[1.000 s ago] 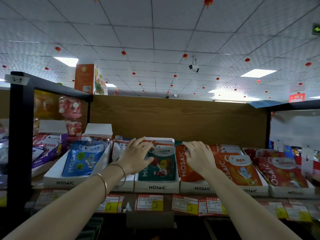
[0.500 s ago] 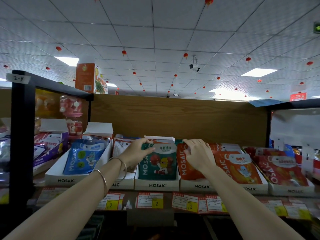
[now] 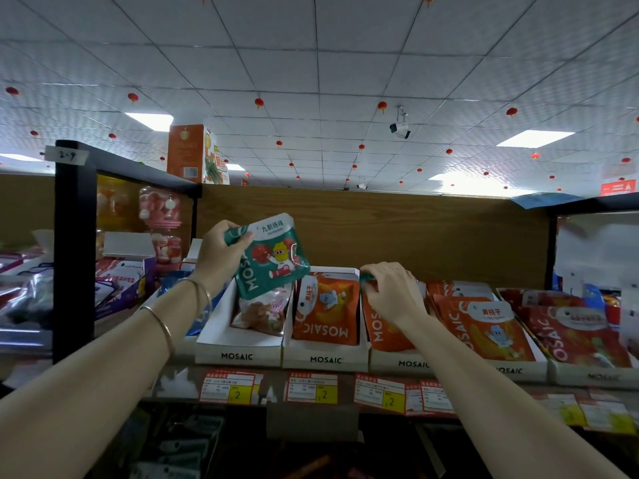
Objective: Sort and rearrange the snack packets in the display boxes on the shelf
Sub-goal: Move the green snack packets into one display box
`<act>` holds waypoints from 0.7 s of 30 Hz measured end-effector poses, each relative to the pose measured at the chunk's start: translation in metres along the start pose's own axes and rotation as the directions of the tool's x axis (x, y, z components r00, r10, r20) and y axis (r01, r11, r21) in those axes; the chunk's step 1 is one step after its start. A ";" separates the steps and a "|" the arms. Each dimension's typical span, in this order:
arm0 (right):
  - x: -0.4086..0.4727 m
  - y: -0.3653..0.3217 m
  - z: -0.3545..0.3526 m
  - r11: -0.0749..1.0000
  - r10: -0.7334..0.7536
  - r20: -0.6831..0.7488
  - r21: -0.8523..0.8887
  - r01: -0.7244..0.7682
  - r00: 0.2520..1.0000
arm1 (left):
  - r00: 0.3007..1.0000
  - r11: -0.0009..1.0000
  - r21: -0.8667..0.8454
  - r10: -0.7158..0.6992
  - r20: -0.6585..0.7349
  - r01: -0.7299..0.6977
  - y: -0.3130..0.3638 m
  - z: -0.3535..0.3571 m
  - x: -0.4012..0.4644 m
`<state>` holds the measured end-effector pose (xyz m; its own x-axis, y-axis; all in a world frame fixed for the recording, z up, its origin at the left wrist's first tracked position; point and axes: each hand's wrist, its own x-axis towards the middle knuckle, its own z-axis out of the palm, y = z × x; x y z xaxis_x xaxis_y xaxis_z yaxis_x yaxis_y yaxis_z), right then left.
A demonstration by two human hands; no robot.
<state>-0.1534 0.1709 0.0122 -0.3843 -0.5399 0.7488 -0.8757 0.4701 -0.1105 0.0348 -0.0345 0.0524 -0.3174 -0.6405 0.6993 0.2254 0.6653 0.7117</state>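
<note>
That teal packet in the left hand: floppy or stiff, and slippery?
Probably light and semi-stiff: the teal packet keeps its flat shape tilted, though the left hand grips only its top corner. Its glossy film shows glare, so likely slick.

Small red lanterns [image 3: 259,102] hang from the white tiled ceiling [image 3: 345,63], near a white security camera [image 3: 399,128]. A tall orange carton [image 3: 188,153] stands atop the black shelf frame [image 3: 74,243].

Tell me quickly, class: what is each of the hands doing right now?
Left hand: grips the teal snack packet, lifted above the display boxes.
Right hand: fingers curled, pinching a teal edge behind the orange packets.
</note>
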 end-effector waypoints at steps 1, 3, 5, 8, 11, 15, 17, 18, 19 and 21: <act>0.000 -0.002 0.002 1.000 -0.009 0.002 0.004 0.009 1.000 | 1.000 1.000 -0.009 -0.018 -0.002 0.018 -0.001 -0.003 -0.001; 0.003 -0.008 0.004 1.000 -0.030 0.025 0.007 0.029 0.999 | 0.999 0.998 -0.028 -0.051 0.005 0.051 -0.002 -0.007 -0.004; 0.007 -0.017 0.005 0.998 -0.055 0.088 0.005 0.055 0.995 | 0.998 0.997 -0.035 -0.065 0.015 0.065 -0.004 -0.008 -0.005; 0.015 -0.034 0.008 0.993 -0.082 0.276 -0.055 0.100 0.958 | 0.998 0.998 -0.023 -0.062 0.026 0.063 -0.006 -0.009 -0.007; 0.020 -0.048 0.016 0.991 -0.073 0.357 -0.077 0.107 0.931 | 0.998 0.999 -0.015 -0.050 0.028 0.050 -0.009 -0.010 -0.009; 0.023 -0.051 0.029 0.966 -0.084 0.394 -0.195 0.173 0.915 | 0.997 0.998 -0.020 -0.064 0.032 0.065 -0.015 -0.012 -0.009; 0.023 -0.051 0.032 0.955 -0.083 0.398 -0.229 0.187 0.913 | 0.997 0.997 -0.018 -0.073 0.030 0.074 -0.020 -0.014 -0.007; 0.023 -0.051 0.033 0.952 -0.083 0.392 -0.240 0.189 0.916 | 0.997 0.997 -0.021 -0.077 0.028 0.078 -0.021 -0.014 -0.007; 0.024 -0.052 0.033 0.949 -0.089 0.381 -0.249 0.195 0.920 | 0.996 0.996 -0.027 -0.082 0.026 0.082 -0.023 -0.015 -0.007; 0.027 -0.054 0.032 0.940 -0.103 0.360 -0.269 0.209 0.927 | 0.996 0.995 -0.042 -0.093 0.016 0.094 -0.025 -0.017 -0.007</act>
<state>-0.1257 0.1081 0.0173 -0.3715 -0.8003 0.4706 -0.8251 0.5170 0.2278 0.0464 -0.0533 0.0312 -0.3516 -0.6934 0.6289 0.2333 0.5857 0.7762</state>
